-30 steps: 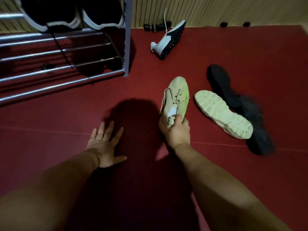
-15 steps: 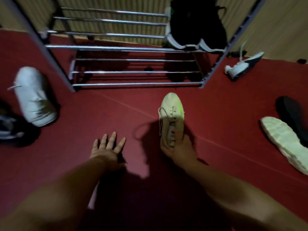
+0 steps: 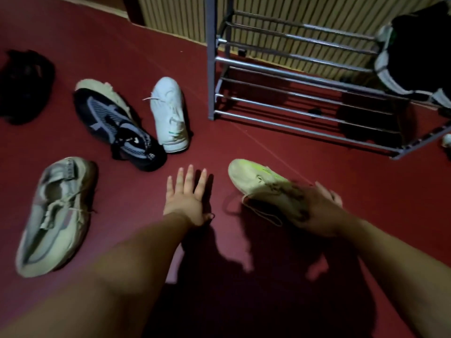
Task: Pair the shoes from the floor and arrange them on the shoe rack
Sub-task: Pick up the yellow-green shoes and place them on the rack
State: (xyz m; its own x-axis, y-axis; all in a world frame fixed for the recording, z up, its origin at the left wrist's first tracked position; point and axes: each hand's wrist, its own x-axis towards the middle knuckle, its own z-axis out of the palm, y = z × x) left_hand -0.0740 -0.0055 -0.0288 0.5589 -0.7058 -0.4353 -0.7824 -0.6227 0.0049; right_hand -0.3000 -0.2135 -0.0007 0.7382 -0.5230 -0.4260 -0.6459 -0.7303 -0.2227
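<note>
One dark pair (image 3: 419,52) sits on the shoe rack (image 3: 292,62), so most remains: the right hand (image 3: 317,208) curls its fingers round a cream shoe (image 3: 253,179) near the rack, the left hand (image 3: 186,201) rests spread-fingered on the floor (image 3: 366,181), and a white shoe (image 3: 169,113), navy shoe (image 3: 117,123) and grey shoe (image 3: 53,215) lie loose.

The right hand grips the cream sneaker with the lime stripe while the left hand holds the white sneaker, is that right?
In the head view the left hand holds nothing; it lies flat, fingers spread, on the red floor. The white sneaker sits apart. The right hand does grip the cream lime-striped sneaker.
</note>
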